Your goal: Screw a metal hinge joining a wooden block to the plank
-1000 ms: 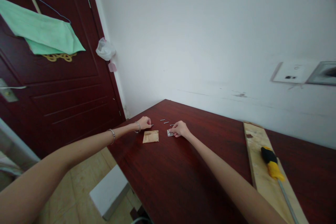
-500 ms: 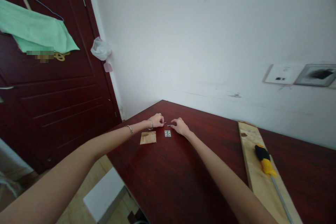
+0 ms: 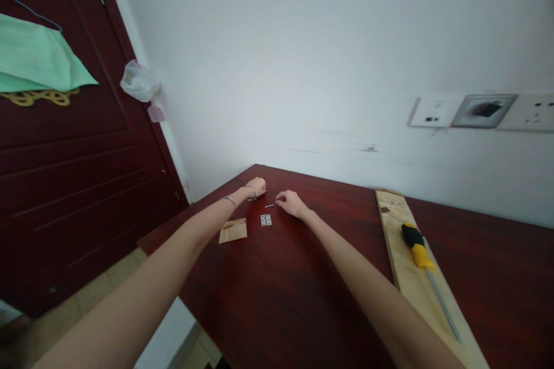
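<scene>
My left hand (image 3: 258, 185) is at the far part of the dark red table, fingers curled down. A small metal pin (image 3: 266, 191) pokes out from its fingertips. My right hand (image 3: 291, 204) is bent low over the tabletop, thumb and fingers slightly apart. Just left of its fingertips is a second thin metal pin (image 3: 269, 206), which looks to be lying on the table. Closer to me lies a small silver hinge (image 3: 265, 219), opened flat, with dark screw holes. A thin square piece of wood (image 3: 233, 230) lies left of the hinge.
On the right, a long wooden board (image 3: 392, 225) carries a screwdriver (image 3: 420, 255) with a yellow and black handle. White wall sockets (image 3: 435, 112) are above the table (image 3: 277, 294). A white box (image 3: 167, 331) stands below the left edge, near a dark red door (image 3: 86, 184).
The view has swung to the right. My left hand has moved away from my right hand, farther back on the table. The pin by my right hand now sits beyond its fingertips.
</scene>
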Available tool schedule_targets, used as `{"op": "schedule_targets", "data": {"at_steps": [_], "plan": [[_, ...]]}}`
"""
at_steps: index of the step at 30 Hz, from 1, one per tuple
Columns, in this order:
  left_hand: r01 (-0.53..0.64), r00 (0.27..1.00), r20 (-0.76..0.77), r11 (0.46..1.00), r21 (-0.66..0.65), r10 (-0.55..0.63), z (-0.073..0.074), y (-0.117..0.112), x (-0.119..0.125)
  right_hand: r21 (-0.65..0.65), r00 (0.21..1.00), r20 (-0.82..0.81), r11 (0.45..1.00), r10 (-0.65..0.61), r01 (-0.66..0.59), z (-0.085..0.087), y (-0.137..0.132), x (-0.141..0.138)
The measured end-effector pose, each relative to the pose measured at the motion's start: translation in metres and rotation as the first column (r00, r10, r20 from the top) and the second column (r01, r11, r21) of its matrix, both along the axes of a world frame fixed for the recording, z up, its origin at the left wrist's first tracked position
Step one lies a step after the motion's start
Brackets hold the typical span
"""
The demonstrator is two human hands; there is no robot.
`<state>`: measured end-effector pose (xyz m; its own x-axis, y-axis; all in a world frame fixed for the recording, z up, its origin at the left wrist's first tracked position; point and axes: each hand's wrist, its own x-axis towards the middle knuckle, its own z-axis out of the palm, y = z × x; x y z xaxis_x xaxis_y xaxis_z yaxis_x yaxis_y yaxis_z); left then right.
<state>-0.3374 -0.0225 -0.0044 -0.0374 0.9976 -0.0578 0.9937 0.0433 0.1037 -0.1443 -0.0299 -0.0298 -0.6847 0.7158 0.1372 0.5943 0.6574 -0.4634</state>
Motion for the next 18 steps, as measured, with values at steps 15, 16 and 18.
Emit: {"op": "schedule_targets", "data": {"at_steps": [15,16,18], "plan": [[-0.075,0.976,0.208,0.996,0.041,0.064,0.023,-0.014,0.004,0.204,0.901,0.224,0.922,-0.372,0.330,0.053,0.024,0.201],[-0.085,0.973,0.218,0.996,0.034,0.075,0.024,-0.016,0.001,0.214,0.873,0.252,0.904,-0.417,0.370,0.052,0.021,0.215],[-0.106,0.968,0.231,0.994,0.008,0.101,0.025,-0.020,-0.006,0.230,0.818,0.296,0.868,-0.494,0.441,0.047,0.012,0.240]]}}
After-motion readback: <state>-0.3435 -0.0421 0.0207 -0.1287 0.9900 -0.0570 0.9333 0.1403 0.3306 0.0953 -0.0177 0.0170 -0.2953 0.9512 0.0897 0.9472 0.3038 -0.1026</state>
